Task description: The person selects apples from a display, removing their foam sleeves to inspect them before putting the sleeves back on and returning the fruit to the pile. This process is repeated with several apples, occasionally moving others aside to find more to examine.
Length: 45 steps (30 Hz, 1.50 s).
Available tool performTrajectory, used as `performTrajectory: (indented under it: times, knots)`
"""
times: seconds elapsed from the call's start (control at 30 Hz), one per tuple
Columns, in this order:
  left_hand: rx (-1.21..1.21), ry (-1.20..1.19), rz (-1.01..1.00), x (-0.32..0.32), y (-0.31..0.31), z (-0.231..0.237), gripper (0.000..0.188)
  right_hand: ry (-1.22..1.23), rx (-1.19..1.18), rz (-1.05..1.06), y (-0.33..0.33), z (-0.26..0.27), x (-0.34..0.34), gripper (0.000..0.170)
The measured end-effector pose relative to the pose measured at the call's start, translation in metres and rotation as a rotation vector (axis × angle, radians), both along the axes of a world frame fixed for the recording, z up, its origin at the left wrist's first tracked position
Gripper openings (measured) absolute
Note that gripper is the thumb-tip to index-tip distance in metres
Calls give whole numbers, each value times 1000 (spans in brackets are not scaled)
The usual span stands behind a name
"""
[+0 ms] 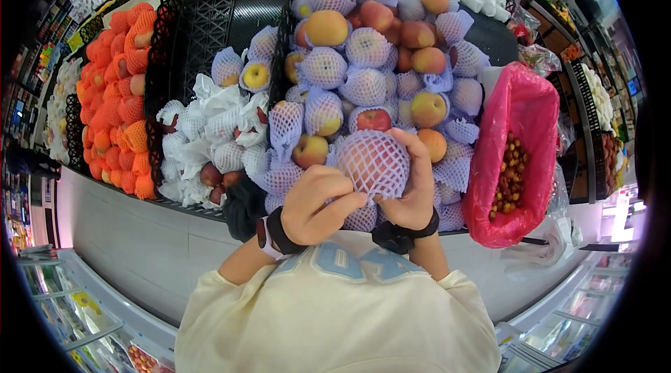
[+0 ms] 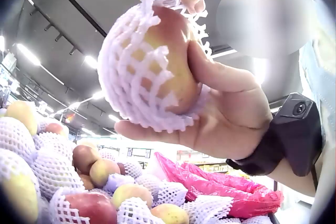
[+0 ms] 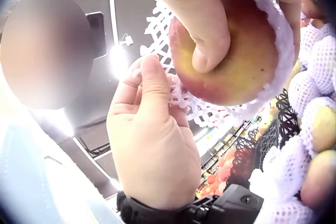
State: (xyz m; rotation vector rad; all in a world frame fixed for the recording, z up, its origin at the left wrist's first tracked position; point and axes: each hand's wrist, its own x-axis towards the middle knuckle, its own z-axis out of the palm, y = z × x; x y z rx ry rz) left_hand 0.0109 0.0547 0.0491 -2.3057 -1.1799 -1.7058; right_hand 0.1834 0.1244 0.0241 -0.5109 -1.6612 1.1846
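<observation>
While the left hand (image 1: 314, 206) pinches the foam net (image 1: 374, 160) mid-frame, the right hand (image 1: 414, 188) grips the fruit (image 3: 252, 50); looks half-done, one side bare.

Netted fruit (image 1: 323, 69) is crowding the space beyond and beneath the left hand (image 1: 318, 205) and right hand (image 1: 414, 188), leaving little low passage. A black divider (image 1: 283, 48) is running along the pile's left side. Past it, the neighbouring tray (image 1: 210, 30) is offering free room in its bare far part; white-wrapped fruit (image 1: 227, 156) is obstructing the near part. A pink bag (image 1: 518, 93) is standing against the pile's right side, its mouth gaping upward. Open air is extending above the held fruit (image 1: 374, 165).
</observation>
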Motion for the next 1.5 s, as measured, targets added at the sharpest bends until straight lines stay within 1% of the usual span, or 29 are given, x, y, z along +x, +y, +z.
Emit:
performTrajectory:
  times: [0.23, 0.3, 0.33, 0.37, 0.43, 0.47, 0.5, 0.53, 0.57, 0.6, 0.67, 0.7, 0.77, 0.8, 0.83, 0.9, 0.93, 0.97, 1.0, 1.03, 1.1, 1.13, 1.17, 1.2, 1.3, 1.37, 1.4, 1.43, 1.5]
  knots:
    - [5, 67, -24, -12, 5, -18, 28, 16, -6, -80, 3, -4, -10, 76]
    - [-159, -27, -42, -17, 9, -18, 22, -183, 214, -178, 10, 2, -8, 75]
    - [-235, -39, -24, -26, 6, -17, 39, -179, 218, -176, 13, 4, -8, 75]
    - [-230, -34, -21, -26, 7, -17, 39, -212, 306, -162, 15, 8, -8, 74]
    - [-486, -715, -53, -27, 10, -19, 67, -236, 393, -137, 19, 13, -10, 73]
    - [-658, -890, -243, -28, 14, -13, 89, -268, 491, -71, 21, 15, -13, 71]
    - [-651, -889, -227, -27, 15, -15, 89, -297, 592, -2, 22, 16, -16, 69]
    - [-695, -790, -266, -25, 17, -19, 91, -326, 651, 44, 22, 17, -19, 64]
    - [-736, -689, -304, -23, 19, -20, 94, -313, 659, 59, 21, 17, -23, 64]
    - [-726, -687, -288, -19, 19, -20, 94, -324, 695, 32, 19, 18, -28, 63]
    - [-673, -834, -329, -10, 13, -21, 94, -335, 715, -40, 15, 9, -33, 64]
    - [-669, -833, -316, -8, 12, -22, 94, -326, 716, -31, 14, 3, -37, 64]
    - [-784, -948, -213, -8, 9, -30, 95, -301, 689, -153, 9, -4, -45, 66]
    - [-776, -994, -202, -9, 8, -31, 88, -360, 692, -117, 9, 1, -46, 67]
    - [-777, -996, -195, -12, 7, -28, 88, -357, 689, -111, 7, 4, -47, 67]
    - [-685, -936, -53, -29, 8, -15, 84, -353, 648, -27, 6, 7, -48, 65]
    - [-582, -675, 147, -48, 13, -18, 80, -348, 646, -30, 5, 5, -46, 65]
    - [-620, -937, 18, -67, 18, -12, 76, -417, 618, -6, 3, 1, -39, 65]
    - [-602, -968, 11, -83, 22, 11, 73, -487, 591, 17, 2, -3, -33, 65]
    - [-523, -779, 122, -114, 33, 18, 68, -484, 594, 15, 2, -7, -26, 65]
    - [-482, -665, 216, -158, 61, 42, 53, -496, 469, -58, 3, -13, -14, 67]
    - [-511, -685, 213, -187, 82, 41, 48, -491, 437, -87, 3, -15, -8, 66]
    - [-617, -742, 270, -201, 96, 49, 45, -487, 439, -91, 3, -17, -4, 66]
    - [-627, -701, 368, -221, 116, 43, 43, -456, 412, -133, 3, -19, -1, 65]
    - [-818, -558, 441, -265, 165, 20, 49, -420, 389, -199, 0, -18, 5, 62]
    - [-962, -550, 514, -281, 198, -1, 49, -442, 394, -205, -1, -18, 8, 63]
    - [-950, -562, 549, -279, 209, -11, 52, -443, 396, -214, -1, -19, 9, 63]
    - [-1002, -350, 659, -296, 227, -26, 60, -436, 405, -225, -2, -17, 11, 63]
    - [-1079, -205, 723, -290, 241, -30, 70, -440, 364, -261, -4, -14, 14, 64]
